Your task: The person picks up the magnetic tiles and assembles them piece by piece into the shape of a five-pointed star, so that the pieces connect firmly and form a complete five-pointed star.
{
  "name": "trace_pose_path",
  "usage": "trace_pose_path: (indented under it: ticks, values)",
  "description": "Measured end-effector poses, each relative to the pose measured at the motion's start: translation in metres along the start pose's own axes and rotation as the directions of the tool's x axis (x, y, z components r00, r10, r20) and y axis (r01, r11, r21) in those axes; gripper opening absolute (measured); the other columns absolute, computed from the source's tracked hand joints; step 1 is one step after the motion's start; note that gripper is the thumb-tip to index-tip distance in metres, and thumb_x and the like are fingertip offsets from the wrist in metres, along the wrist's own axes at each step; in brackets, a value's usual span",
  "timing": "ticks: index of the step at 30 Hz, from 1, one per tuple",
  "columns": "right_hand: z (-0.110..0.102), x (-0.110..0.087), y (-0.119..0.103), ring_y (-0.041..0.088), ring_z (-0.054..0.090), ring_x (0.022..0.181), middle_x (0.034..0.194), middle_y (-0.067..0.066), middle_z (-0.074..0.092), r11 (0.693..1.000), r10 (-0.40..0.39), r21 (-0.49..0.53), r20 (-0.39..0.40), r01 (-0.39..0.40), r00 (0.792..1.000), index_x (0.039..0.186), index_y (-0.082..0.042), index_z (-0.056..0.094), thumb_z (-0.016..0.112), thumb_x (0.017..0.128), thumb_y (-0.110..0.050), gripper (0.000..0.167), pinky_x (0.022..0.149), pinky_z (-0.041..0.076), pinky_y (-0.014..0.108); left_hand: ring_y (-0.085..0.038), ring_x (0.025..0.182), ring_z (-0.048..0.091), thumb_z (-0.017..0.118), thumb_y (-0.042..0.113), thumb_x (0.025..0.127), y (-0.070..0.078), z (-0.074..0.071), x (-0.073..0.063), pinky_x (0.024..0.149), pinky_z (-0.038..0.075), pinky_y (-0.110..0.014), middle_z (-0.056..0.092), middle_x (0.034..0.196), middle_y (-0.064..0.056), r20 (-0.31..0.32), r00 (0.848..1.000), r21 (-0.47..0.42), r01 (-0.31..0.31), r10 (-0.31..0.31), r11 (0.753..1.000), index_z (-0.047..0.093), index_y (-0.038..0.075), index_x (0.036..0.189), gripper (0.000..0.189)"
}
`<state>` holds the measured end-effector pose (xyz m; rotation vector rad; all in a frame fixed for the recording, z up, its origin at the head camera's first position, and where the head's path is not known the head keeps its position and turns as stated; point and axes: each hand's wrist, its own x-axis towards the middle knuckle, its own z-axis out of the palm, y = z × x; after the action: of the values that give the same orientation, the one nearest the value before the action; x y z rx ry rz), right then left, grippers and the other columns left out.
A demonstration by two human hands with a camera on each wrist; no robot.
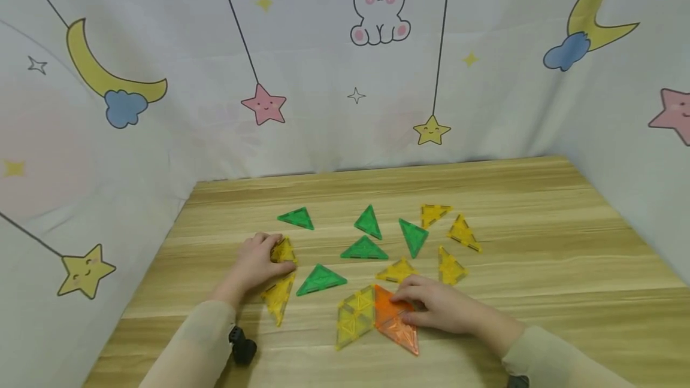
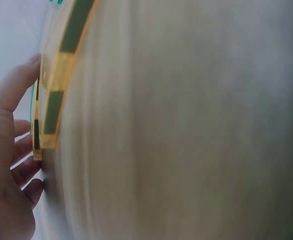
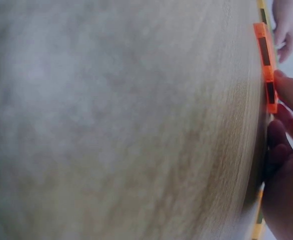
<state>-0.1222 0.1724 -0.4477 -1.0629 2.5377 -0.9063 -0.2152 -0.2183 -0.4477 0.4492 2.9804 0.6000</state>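
On the left, my left hand [image 1: 257, 265] holds a yellow triangular magnetic tile [image 1: 284, 250] between its thumb and fingers. Just below that hand lies a second yellow triangular tile [image 1: 279, 299]. My right hand [image 1: 447, 305] has its fingertips and thumb on an orange triangular magnetic tile [image 1: 387, 305], and part of this tile is hidden under the fingers. Another orange triangular tile [image 1: 401, 334] adjoins it below. Along their left side sit joined yellow tiles [image 1: 356, 318]. In the right wrist view, the thumb meets the edge of an orange tile [image 3: 265, 50].
Several green triangular tiles [image 1: 364, 248] are spread across the middle of the wooden table [image 1: 517, 190]. More loose yellow triangles [image 1: 451, 267] lie beyond my right hand. A patterned white cloth [image 1: 323, 47] hangs behind the table and at its sides.
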Motion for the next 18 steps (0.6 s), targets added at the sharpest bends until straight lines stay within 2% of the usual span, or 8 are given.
trace_pose_path:
  ticks: [6, 11, 18]
  values:
    - [0.0, 0.001, 0.001, 0.009, 0.05, 0.107, 0.12, -0.009, 0.051, 1.0, -0.006, 0.0, -0.002, 0.006, 1.0, 0.122, -0.022, 0.061, 0.058, 0.093, -0.037, 0.033, 0.091, 0.044, 0.034, -0.037, 0.11, 0.043, 0.07, 0.047, 0.08, 0.004, 0.004, 0.002, 0.093, 0.033, -0.053, 0.047, 0.121, -0.019, 0.0, 1.0, -0.005, 0.013, -0.013, 1.0, 0.049, 0.0, 0.133, 0.073]
    - [0.0, 0.001, 0.001, 0.01, 0.05, 0.107, 0.12, -0.008, 0.051, 1.0, -0.005, -0.01, -0.001, 0.005, 1.0, 0.122, -0.022, 0.062, 0.058, 0.093, -0.036, 0.033, 0.091, 0.044, 0.035, -0.035, 0.107, 0.044, 0.071, 0.049, 0.077, 0.007, 0.004, 0.002, 0.093, 0.032, -0.052, 0.047, 0.119, -0.018, 0.001, 1.0, -0.018, 0.029, -0.029, 0.999, 0.049, 0.002, 0.133, 0.076]
    - [0.001, 0.0, 0.0, 0.01, 0.05, 0.107, 0.12, -0.009, 0.051, 1.0, 0.001, -0.012, -0.004, -0.001, 1.0, 0.122, -0.022, 0.061, 0.058, 0.093, -0.036, 0.033, 0.09, 0.044, 0.035, -0.035, 0.11, 0.042, 0.072, 0.046, 0.078, 0.011, 0.005, 0.003, 0.094, 0.034, -0.051, 0.046, 0.123, -0.019, -0.001, 0.999, -0.032, 0.045, -0.045, 0.999, 0.048, 0.002, 0.134, 0.075]
